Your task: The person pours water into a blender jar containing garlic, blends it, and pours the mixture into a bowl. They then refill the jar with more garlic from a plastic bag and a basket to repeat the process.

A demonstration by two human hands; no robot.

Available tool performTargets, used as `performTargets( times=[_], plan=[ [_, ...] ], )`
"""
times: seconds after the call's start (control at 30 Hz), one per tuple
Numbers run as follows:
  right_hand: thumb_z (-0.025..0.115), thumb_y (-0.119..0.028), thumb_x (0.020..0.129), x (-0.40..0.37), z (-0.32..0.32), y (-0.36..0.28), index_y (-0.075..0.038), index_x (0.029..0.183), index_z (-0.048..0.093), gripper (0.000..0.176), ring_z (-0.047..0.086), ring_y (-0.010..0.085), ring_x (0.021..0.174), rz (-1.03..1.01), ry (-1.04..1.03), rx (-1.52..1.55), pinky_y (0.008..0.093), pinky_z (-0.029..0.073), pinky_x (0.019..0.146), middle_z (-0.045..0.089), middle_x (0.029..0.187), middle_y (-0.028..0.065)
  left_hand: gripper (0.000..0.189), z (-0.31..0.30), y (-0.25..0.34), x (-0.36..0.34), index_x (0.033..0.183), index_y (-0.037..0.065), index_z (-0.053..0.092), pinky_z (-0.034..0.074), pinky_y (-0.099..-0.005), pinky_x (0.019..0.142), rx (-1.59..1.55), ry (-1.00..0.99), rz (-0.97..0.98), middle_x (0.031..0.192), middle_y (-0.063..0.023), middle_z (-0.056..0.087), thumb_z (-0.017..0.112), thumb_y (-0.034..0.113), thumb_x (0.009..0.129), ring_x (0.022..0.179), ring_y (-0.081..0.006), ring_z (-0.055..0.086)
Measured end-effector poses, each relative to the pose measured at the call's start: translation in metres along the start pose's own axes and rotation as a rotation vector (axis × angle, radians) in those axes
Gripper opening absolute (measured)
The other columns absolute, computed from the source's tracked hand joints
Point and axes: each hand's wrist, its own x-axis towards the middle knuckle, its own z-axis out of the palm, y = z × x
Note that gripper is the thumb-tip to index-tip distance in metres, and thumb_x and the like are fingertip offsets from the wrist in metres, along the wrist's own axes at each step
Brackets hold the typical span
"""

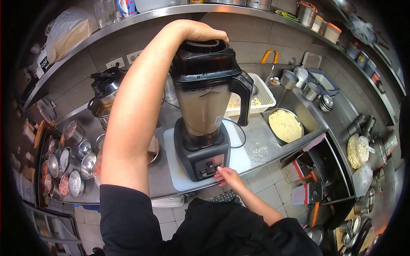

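A blender stands on a white cutting board (pixel 243 160) at the counter's front edge. Its clear jug (pixel 200 106) holds a beige, cloudy liquid. From above, my left hand (pixel 198 30) bears down on the black blender lid (pixel 204 57), with its fingers partly hidden over the far side. The jug's black handle (pixel 244 96) points right. Low on the dark base (pixel 196 155), my right hand (pixel 229 176) has thumb and finger closed at a control knob (pixel 218 167) on the right of the panel.
A round pan of pale yellow mash (pixel 285 125) sits in the sink (pixel 314 121). Behind the blender is a white basket (pixel 267 96). Several metal bowls (pixel 88 165) crowd the counter's left. A steel shelf (pixel 145 18) crosses above; a black cable (pixel 244 136) loops beside the base.
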Motion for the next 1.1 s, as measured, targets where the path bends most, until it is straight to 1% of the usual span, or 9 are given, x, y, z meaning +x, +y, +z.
performTargets(
  times=[0.07, 0.2, 0.27, 0.37, 0.5, 0.57, 0.77, 0.97, 1.1],
  plan=[
    [0.057, -0.046, 0.095, 0.0001, 0.0003, -0.0007, 0.002, 0.106, 0.061, 0.049, 0.067, 0.0204, 0.083, -0.003, 0.004, -0.019, 0.0329, 0.058, 0.062, 0.069, 0.099, 0.0148, 0.078, -0.0001, 0.0019, -0.0022, 0.112, 0.016, 0.073, 0.052, -0.0455, 0.081, -0.004, 0.005, -0.023, 0.117, -0.0207, 0.066, 0.057, 0.077, 0.066, 0.101, -0.0355, 0.066],
    [0.058, -0.046, 0.094, -0.0008, 0.0014, -0.0014, 0.002, 0.105, 0.062, 0.049, 0.067, 0.0204, 0.083, -0.008, 0.012, -0.025, 0.0329, 0.058, 0.062, 0.068, 0.099, 0.0147, 0.08, 0.0007, 0.0017, -0.0015, 0.113, 0.015, 0.073, 0.051, -0.0459, 0.084, 0.021, 0.022, -0.034, 0.118, -0.021, 0.065, 0.057, 0.078, 0.065, 0.103, -0.0358, 0.065],
    [0.058, -0.046, 0.094, -0.0012, 0.0014, -0.0016, 0.002, 0.104, 0.062, 0.05, 0.067, 0.0205, 0.082, -0.014, 0.012, -0.023, 0.0328, 0.058, 0.061, 0.068, 0.098, 0.0145, 0.081, -0.0004, 0.0015, -0.0016, 0.113, 0.016, 0.072, 0.05, -0.0464, 0.086, 0.016, 0.004, -0.01, 0.119, -0.021, 0.064, 0.056, 0.078, 0.065, 0.105, -0.0362, 0.065],
    [0.058, -0.046, 0.094, -0.0008, 0.0012, -0.0006, 0.001, 0.104, 0.062, 0.049, 0.066, 0.0192, 0.082, -0.012, 0.013, -0.01, 0.0311, 0.056, 0.058, 0.068, 0.097, 0.013, 0.081, 0.0005, 0.0005, 0.0005, 0.114, 0.016, 0.072, 0.05, -0.0462, 0.086, 0.032, 0.021, -0.005, 0.12, -0.0206, 0.064, 0.056, 0.079, 0.065, 0.105, -0.0363, 0.065],
    [0.058, -0.046, 0.094, -0.0004, 0.0005, 0.0004, 0.001, 0.104, 0.062, 0.048, 0.066, 0.0191, 0.082, -0.022, 0.007, -0.016, 0.0311, 0.056, 0.058, 0.068, 0.097, 0.0128, 0.08, 0.0012, 0.0014, -0.0005, 0.114, 0.016, 0.072, 0.05, -0.0453, 0.086, 0.027, 0.023, -0.018, 0.12, -0.0202, 0.064, 0.056, 0.078, 0.066, 0.105, -0.0362, 0.064],
    [0.056, -0.044, 0.096, 0.0014, -0.0008, 0.0032, 0.001, 0.105, 0.061, 0.046, 0.067, 0.0193, 0.084, -0.032, -0.011, -0.038, 0.0323, 0.057, 0.061, 0.068, 0.098, 0.0131, 0.078, 0.0009, 0.0012, -0.0001, 0.113, 0.016, 0.072, 0.05, -0.0437, 0.087, 0.005, 0.011, -0.033, 0.119, -0.0196, 0.065, 0.056, 0.077, 0.067, 0.104, -0.0352, 0.065],
    [0.055, -0.043, 0.097, 0.0001, -0.0018, 0.0052, -0.001, 0.105, 0.061, 0.042, 0.066, 0.0182, 0.085, -0.052, -0.026, -0.07, 0.0323, 0.057, 0.061, 0.069, 0.1, 0.0107, 0.076, -0.0003, 0.0012, 0.0007, 0.111, 0.014, 0.073, 0.05, -0.0416, 0.087, -0.002, -0.009, -0.03, 0.115, -0.0177, 0.066, 0.058, 0.076, 0.068, 0.099, -0.0325, 0.066],
    [0.054, -0.041, 0.098, -0.0015, -0.0012, 0.0029, -0.003, 0.104, 0.06, 0.039, 0.065, 0.0178, 0.086, -0.047, -0.031, -0.085, 0.0326, 0.058, 0.063, 0.068, 0.101, 0.01, 0.077, -0.0007, 0.0055, -0.0067, 0.11, 0.013, 0.073, 0.051, -0.0413, 0.086, -0.017, -0.021, -0.055, 0.114, -0.018, 0.067, 0.058, 0.075, 0.067, 0.098, -0.0323, 0.066],
    [0.054, -0.042, 0.098, -0.0023, -0.0011, 0.0009, -0.002, 0.106, 0.06, 0.041, 0.065, 0.0186, 0.087, -0.05, -0.032, -0.098, 0.0328, 0.058, 0.063, 0.068, 0.102, 0.0112, 0.076, 0.0003, 0.0025, -0.0025, 0.111, 0.014, 0.073, 0.05, -0.0409, 0.087, -0.016, -0.026, -0.069, 0.115, -0.0177, 0.067, 0.058, 0.075, 0.068, 0.1, -0.0318, 0.066]
  ],
)
